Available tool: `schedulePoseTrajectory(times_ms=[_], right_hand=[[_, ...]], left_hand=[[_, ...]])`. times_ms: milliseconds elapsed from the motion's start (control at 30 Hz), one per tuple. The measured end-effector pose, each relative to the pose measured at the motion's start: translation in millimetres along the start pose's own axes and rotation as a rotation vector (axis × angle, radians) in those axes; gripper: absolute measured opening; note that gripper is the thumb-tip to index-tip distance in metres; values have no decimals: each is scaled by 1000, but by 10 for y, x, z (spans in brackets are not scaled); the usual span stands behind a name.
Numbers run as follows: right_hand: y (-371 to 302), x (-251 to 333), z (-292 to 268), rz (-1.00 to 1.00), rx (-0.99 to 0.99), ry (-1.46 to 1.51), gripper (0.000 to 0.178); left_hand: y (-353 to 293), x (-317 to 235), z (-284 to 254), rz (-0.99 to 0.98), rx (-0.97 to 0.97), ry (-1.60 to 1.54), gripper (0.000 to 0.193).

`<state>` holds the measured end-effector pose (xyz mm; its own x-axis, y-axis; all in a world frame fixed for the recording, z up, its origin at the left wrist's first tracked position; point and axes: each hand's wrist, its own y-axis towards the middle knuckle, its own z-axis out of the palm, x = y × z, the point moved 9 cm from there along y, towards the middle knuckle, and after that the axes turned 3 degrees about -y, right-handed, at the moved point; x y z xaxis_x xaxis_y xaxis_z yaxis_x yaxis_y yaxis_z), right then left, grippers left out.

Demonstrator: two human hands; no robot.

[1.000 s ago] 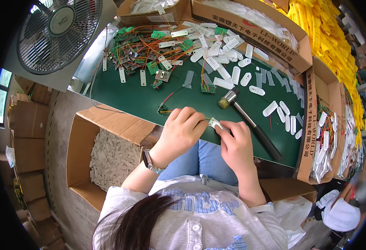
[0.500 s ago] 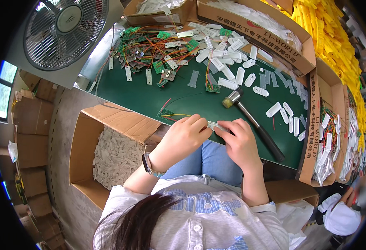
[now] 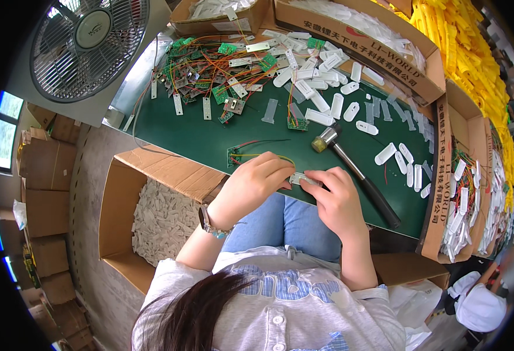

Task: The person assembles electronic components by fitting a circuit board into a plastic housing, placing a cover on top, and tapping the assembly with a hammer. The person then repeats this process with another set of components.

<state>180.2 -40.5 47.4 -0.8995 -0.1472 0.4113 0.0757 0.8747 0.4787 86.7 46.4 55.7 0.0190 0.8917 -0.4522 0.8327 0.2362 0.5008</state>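
One fisheye view from my head, facing steeply down, close above the green counter (image 3: 210, 137), my lap at its near edge

On your green bench (image 3: 210, 137) a rubber-headed hammer (image 3: 353, 169) lies slanted, its head toward the far side and its black handle running back to the near right edge. Beyond it you have a spread of white plastic shells (image 3: 327, 88), and to their left a tangle of small green circuit boards with orange and red wires (image 3: 210, 67). A grey fan (image 3: 87, 44) stands at the far left corner. Below the bench's left end, an open cardboard box (image 3: 116, 210) holds a heap of white pieces. To your right, a box (image 3: 470, 199) carries wired parts, and yellow pieces (image 3: 461, 41) are piled behind it.
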Motion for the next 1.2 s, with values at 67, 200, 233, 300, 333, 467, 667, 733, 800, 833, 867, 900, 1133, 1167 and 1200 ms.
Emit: schedulePoseTrajectory(times_ms=[67,200,233,300,333,467,667,733,800,833,867,900,1133,1167,1200], right_hand=[[0,2,2,2,2,-2,34],[10,12,3,9,8,-4,34],[11,12,6,10,8,-4,34],[6,5,6,9,0,-9,33],[7,2,6,10,-1,-9,33],[-1,-6,7,3,-2,-8,33],[-4,2,-23,-11,-7,-19,31],[-14,6,-16,-20,-9,-27,30],[-6,13,-1,-22,2,-22,27],[5,23,-13,-23,5,-34,27],[21,39,-9,-34,24,-41,26],[34,48,-8,-45,44,-47,26],[566,-521,-557,22,82,-136,4],[678,-762,-732,109,14,-265,7],[746,-1056,-836,123,3,-350,11]], left_hand=[[6,3,-7,13,1,1,35],[-9,0,-6,39,-4,7,35],[-9,-4,-9,38,-3,6,35],[1,2,-8,11,4,-4,34],[7,0,-13,11,5,-5,34],[14,-3,-8,1,31,-12,35],[-12,31,44,-36,28,-74,39],[-22,67,62,-80,28,-109,39],[-19,41,33,-31,-12,-56,32],[-26,47,36,-26,-20,-63,32],[-38,54,51,-18,-17,-55,32],[-45,58,61,-10,-14,-46,32],[-45,79,32,34,-32,-71,30],[-46,75,23,25,-22,-73,29],[-41,60,16,18,-13,-75,29]])
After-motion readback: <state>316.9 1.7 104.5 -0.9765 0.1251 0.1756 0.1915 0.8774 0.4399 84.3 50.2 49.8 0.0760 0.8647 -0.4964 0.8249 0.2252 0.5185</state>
